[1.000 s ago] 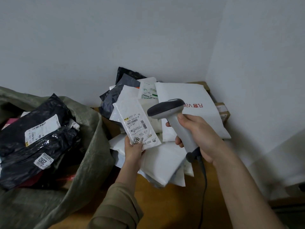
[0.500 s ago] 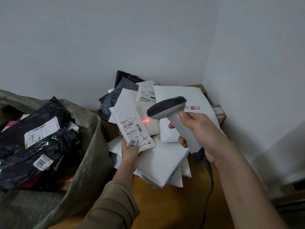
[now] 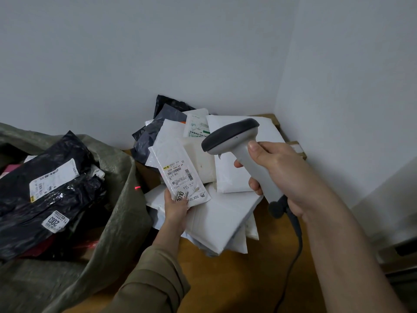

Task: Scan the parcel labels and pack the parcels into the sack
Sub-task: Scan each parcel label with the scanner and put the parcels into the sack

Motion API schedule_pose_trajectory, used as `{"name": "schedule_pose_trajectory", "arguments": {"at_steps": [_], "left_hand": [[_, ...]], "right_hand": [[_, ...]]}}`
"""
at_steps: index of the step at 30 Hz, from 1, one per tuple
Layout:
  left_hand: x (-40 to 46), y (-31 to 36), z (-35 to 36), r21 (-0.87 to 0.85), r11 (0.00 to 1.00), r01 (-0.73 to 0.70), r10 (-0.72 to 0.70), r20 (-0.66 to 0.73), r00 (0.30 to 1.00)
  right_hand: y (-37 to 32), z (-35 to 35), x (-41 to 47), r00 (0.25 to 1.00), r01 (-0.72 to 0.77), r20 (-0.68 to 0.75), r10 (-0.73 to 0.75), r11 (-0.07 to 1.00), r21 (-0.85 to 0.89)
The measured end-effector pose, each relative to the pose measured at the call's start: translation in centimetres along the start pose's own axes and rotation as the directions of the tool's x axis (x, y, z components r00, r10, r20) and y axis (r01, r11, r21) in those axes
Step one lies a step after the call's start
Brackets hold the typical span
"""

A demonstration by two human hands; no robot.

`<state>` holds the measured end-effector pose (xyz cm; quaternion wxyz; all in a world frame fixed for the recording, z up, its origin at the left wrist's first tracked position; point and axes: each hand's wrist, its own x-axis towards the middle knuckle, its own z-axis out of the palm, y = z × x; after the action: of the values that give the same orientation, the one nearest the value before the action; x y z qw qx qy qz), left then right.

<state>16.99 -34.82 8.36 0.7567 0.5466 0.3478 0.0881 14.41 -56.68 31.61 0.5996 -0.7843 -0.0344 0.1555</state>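
My left hand (image 3: 174,211) grips the bottom end of a slim white parcel (image 3: 178,175), held upright with its barcode label facing me. My right hand (image 3: 282,175) grips the handle of a grey barcode scanner (image 3: 234,138), its dark head just right of and above the parcel. The scanner's red dot (image 3: 137,188) falls on the rim of the green woven sack (image 3: 119,222), left of the parcel. The sack lies open at the left with black labelled parcels (image 3: 45,188) inside.
A heap of white and dark parcels (image 3: 225,213) lies on the wooden table (image 3: 237,283) in the room's corner, behind both hands. A brown carton (image 3: 297,150) sits against the right wall. The scanner's cable (image 3: 293,256) hangs down over the table.
The red scan dot has moved from the white pile beside the held parcel leftward onto the sack's rim. The scanner head has tilted slightly; both hands keep their hold.
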Motion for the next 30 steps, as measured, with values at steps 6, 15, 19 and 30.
{"name": "schedule_pose_trajectory", "arguments": {"at_steps": [6, 15, 19, 30], "left_hand": [[-0.1, 0.0, 0.1, 0.01, 1.0, 0.014, -0.014, -0.005, 1.0], [-0.4, 0.2, -0.1, -0.004, 1.0, 0.03, -0.03, -0.01, 1.0], [-0.8, 0.8, -0.3, 0.019, 1.0, 0.002, -0.001, -0.046, 0.999], [-1.5, 8.8, -8.5, 0.452, 0.776, -0.44, 0.624, -0.649, 0.434]], "right_hand": [[-0.1, 0.0, -0.1, 0.999, -0.021, 0.032, 0.02, 0.999, 0.027], [0.0, 0.1, 0.2, 0.999, -0.018, 0.043, 0.016, 0.998, 0.054], [-0.1, 0.6, 0.5, 0.993, -0.034, 0.112, 0.019, 0.99, 0.136], [-0.4, 5.7, 1.9, 0.966, -0.098, 0.255, 0.054, 0.982, 0.164]]}}
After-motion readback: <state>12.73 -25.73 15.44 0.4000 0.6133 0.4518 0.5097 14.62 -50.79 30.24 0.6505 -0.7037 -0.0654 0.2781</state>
